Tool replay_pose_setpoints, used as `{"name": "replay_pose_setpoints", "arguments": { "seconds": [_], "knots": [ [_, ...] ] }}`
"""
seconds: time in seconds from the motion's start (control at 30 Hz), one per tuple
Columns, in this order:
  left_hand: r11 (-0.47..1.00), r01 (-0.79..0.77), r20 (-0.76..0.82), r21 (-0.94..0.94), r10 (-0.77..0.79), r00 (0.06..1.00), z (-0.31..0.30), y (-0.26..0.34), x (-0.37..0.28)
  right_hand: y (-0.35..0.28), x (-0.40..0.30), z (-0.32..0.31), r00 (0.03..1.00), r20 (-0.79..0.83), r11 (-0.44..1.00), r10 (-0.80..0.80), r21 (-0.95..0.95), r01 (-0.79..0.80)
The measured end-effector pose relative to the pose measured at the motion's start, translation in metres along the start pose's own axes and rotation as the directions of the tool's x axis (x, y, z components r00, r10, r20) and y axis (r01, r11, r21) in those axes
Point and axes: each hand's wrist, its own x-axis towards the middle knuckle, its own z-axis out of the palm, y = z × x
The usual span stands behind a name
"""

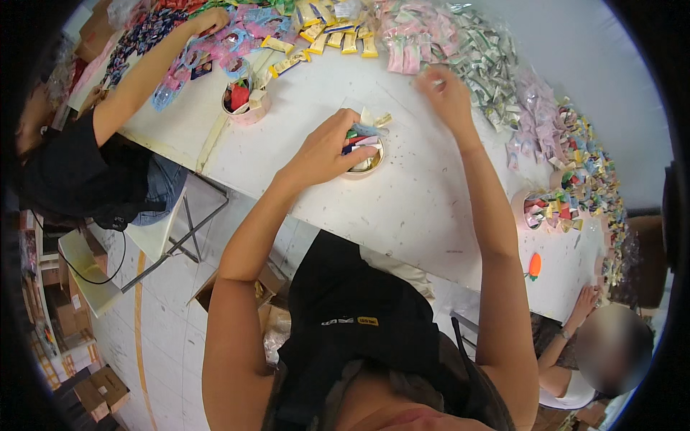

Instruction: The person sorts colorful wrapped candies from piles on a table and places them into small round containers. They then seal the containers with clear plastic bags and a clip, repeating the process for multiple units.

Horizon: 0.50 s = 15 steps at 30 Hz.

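Note:
My left hand [322,150] is on a small round pale-pink tub [364,174], fingers over its far side and thumb across its top. The tub is filled with small wrapped packets [362,141], some sticking up past the rim. My right hand [448,102] is raised over the table to the right, blurred, with its fingers curled. A small whitish bit shows by those fingers; whether it is held I cannot tell. Nearest this hand are a heap of white-and-green packets [483,70] and a heap of pink-and-white packets [409,48].
Yellow-wrapped packets [334,39] and pink-and-blue packets [237,40] lie along the white table [302,108]. Another filled tub [247,116] stands left, near a co-worker's arm [143,89]. Filled tubs [520,210] and an orange carrot-shaped item [535,266] are right, near another person's hand [585,301].

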Motion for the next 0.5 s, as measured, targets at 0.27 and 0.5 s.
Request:
{"name": "replay_pose_setpoints", "arguments": {
  "seconds": [0.27,0.5],
  "knots": [
    [1.0,-0.012,-0.015,-0.002,0.012,1.0,-0.001,-0.004,-0.004,0.046,0.011,0.02,0.995,0.098,0.995,-0.032,-0.093,0.041],
    [0.998,-0.054,-0.025,0.015,0.054,0.998,0.001,-0.003,-0.005,-0.031,-0.051,-0.028,0.891,0.414,0.803,0.188,0.457,-0.382]
  ]
}}
